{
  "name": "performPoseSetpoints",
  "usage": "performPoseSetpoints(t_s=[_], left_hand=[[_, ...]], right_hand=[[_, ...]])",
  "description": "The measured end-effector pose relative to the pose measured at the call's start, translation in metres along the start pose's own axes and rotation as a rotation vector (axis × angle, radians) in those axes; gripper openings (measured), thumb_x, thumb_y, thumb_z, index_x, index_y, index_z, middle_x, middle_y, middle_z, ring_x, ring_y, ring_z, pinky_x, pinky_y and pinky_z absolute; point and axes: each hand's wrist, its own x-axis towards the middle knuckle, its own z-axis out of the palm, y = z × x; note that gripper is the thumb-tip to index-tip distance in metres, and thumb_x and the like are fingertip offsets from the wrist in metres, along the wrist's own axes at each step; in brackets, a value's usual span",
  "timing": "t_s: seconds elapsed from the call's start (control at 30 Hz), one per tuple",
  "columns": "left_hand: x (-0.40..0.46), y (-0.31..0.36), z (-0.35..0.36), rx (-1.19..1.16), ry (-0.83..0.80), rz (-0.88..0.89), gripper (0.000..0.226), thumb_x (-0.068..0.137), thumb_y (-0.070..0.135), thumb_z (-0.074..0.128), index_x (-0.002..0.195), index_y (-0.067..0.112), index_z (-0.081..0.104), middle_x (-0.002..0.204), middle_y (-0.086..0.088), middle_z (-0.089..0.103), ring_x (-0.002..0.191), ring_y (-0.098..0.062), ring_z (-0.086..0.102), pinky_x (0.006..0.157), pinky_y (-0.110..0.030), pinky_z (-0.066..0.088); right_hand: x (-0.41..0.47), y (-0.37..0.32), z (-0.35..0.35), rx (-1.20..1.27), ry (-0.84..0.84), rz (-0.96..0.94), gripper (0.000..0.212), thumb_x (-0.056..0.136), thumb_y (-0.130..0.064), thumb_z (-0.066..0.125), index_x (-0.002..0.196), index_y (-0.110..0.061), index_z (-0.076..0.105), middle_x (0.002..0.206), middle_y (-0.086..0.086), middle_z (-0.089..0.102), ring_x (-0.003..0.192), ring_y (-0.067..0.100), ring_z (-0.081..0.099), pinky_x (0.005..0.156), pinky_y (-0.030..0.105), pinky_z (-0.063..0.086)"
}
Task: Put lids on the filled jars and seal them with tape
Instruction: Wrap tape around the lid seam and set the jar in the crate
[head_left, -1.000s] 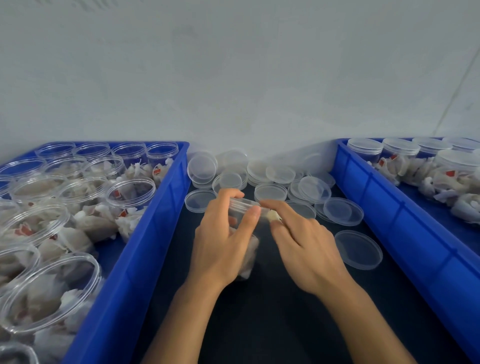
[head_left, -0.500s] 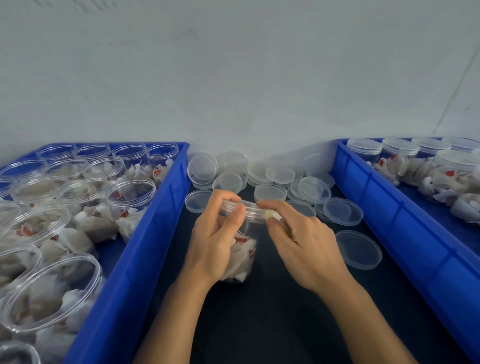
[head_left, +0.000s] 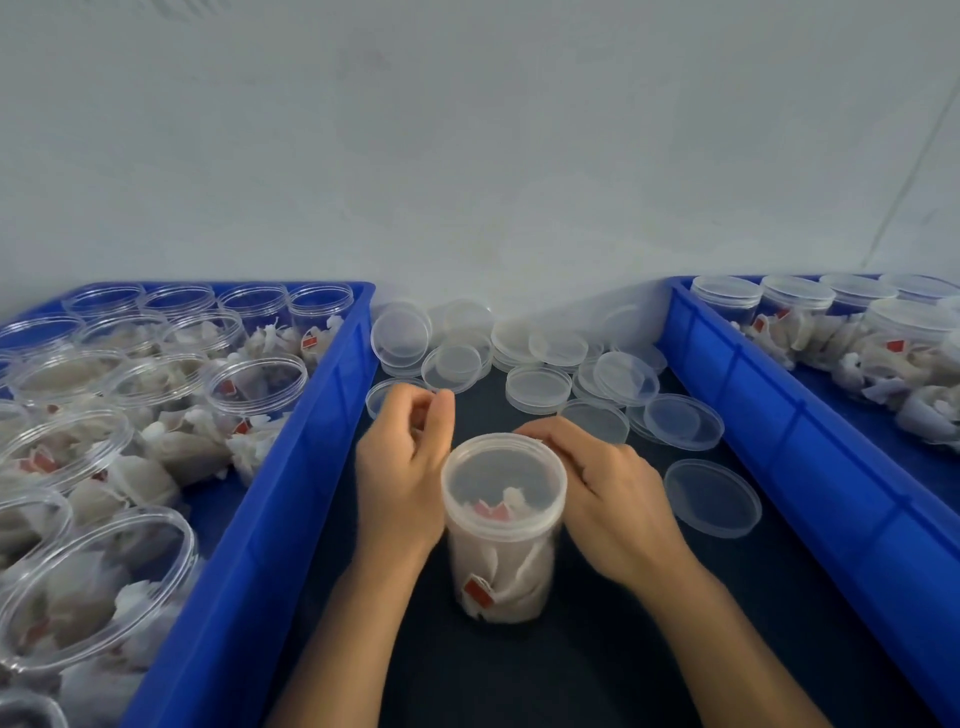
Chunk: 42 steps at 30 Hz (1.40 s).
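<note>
Both bare forearms reach forward from the bottom edge and converge toward the middle. The left hand (head_left: 402, 470) is seen from the back, its fingers curled inward with the thumb tip meeting the forefinger up at the far end; whether anything is pinched there cannot be told. The right hand (head_left: 605, 491) lies palm down, wrist angled inward, its fingers (head_left: 540, 434) bent and reaching toward the left hand, knuckles raised

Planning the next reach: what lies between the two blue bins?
Head view: between left bin and right bin, loose lids, the lidded jar, dark table.
</note>
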Motion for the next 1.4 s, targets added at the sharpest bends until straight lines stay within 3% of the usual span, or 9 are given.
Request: performPoseSetpoints(t_s=[0.1, 0.33, 0.5, 0.6, 0.77, 1.0, 1.1, 1.23, 1.4], left_hand=[[0.001, 0.002, -0.001, 0.086, 0.202, 0.0, 0.029, 0.108, 0.031, 0.061, 0.084, 0.015, 0.062, 0.061, 0.004, 0.061, 0.061, -0.014, 0.06, 0.055, -0.024, 0.043], [-0.013, 0.012, 0.01, -0.085, 0.301, -0.116, 0.044, 0.111, 0.034, 0.046, 0.074, 0.019, 0.065, 0.058, 0.003, 0.068, 0.059, -0.012, 0.065, 0.059, -0.019, 0.045], [-0.013, 0.014, 0.012, 0.134, 0.453, 0.01, 0.043, 0.113, 0.032, 0.05, 0.078, 0.009, 0.059, 0.058, 0.0, 0.062, 0.053, -0.016, 0.058, 0.058, -0.024, 0.042], [-0.015, 0.017, 0.014, -0.003, 0.416, -0.015, 0.043, 0.113, 0.032, 0.046, 0.076, 0.017, 0.063, 0.053, 0.002, 0.063, 0.053, -0.013, 0.063, 0.06, -0.018, 0.045], [-0.023, 0.021, 0.015, -0.204, 0.203, -0.101, 0.027, 0.099, 0.045, 0.046, 0.086, 0.027, 0.06, 0.075, 0.0, 0.074, 0.074, -0.024, 0.072, 0.074, -0.057, 0.059], [-0.033, 0.017, 0.03, -0.052, -0.328, -0.059, 0.069, 0.07, 0.069, 0.079, 0.126, 0.047, 0.045, 0.128, 0.027, 0.056, 0.124, 0.013, 0.052, 0.091, -0.004, 0.042], [-0.032, 0.014, 0.033, 0.015, -0.229, 0.067, 0.069, 0.069, 0.063, 0.084, 0.123, 0.048, 0.043, 0.131, 0.022, 0.041, 0.127, 0.011, 0.044, 0.097, -0.003, 0.039], [-0.02, 0.008, 0.024, -0.152, -0.127, -0.017, 0.066, 0.071, 0.043, 0.097, 0.124, 0.044, 0.058, 0.12, 0.018, 0.067, 0.116, 0.001, 0.065, 0.093, -0.021, 0.055], [-0.007, 0.002, 0.01, -0.217, -0.16, -0.048, 0.04, 0.089, 0.037, 0.086, 0.123, 0.039, 0.065, 0.107, 0.026, 0.072, 0.097, 0.003, 0.071, 0.08, -0.011, 0.054]], right_hand=[[0.0, -0.004, 0.005, 0.015, 0.027, 0.024, 0.025, 0.108, -0.033, 0.045, 0.118, -0.051, 0.06, 0.102, -0.026, 0.072, 0.099, 0.011, 0.067, 0.09, 0.044, 0.053], [0.001, -0.002, 0.004, 0.0, 0.091, 0.08, 0.021, 0.108, -0.034, 0.045, 0.112, -0.047, 0.06, 0.092, -0.022, 0.073, 0.089, 0.012, 0.069, 0.083, 0.046, 0.055], [0.001, -0.002, 0.002, 0.017, 0.12, 0.108, 0.021, 0.108, -0.036, 0.043, 0.109, -0.047, 0.06, 0.089, -0.02, 0.073, 0.085, 0.014, 0.068, 0.081, 0.047, 0.055], [0.002, -0.002, 0.002, 0.005, 0.134, 0.135, 0.021, 0.108, -0.036, 0.041, 0.108, -0.047, 0.06, 0.085, -0.018, 0.073, 0.083, 0.014, 0.068, 0.08, 0.047, 0.055], [0.002, -0.002, 0.0, 0.028, 0.196, 0.183, 0.025, 0.107, -0.035, 0.039, 0.109, -0.044, 0.062, 0.088, -0.015, 0.073, 0.085, 0.016, 0.067, 0.08, 0.048, 0.056], [0.002, -0.001, 0.0, -0.004, 0.207, 0.206, 0.022, 0.105, -0.033, 0.039, 0.105, -0.043, 0.058, 0.084, -0.011, 0.07, 0.082, 0.022, 0.064, 0.077, 0.049, 0.054], [0.002, -0.002, -0.003, -0.002, 0.19, 0.194, 0.021, 0.103, -0.032, 0.04, 0.106, -0.042, 0.059, 0.085, -0.012, 0.071, 0.082, 0.019, 0.065, 0.078, 0.049, 0.055], [0.003, -0.003, -0.007, -0.044, 0.202, 0.151, 0.02, 0.107, -0.037, 0.039, 0.107, -0.039, 0.059, 0.074, -0.008, 0.066, 0.074, 0.023, 0.064, 0.074, 0.049, 0.055], [0.0, -0.011, -0.009, -0.112, 0.179, 0.038, 0.024, 0.103, -0.041, 0.035, 0.106, -0.039, 0.058, 0.058, -0.01, 0.053, 0.06, 0.019, 0.057, 0.066, 0.044, 0.052]])
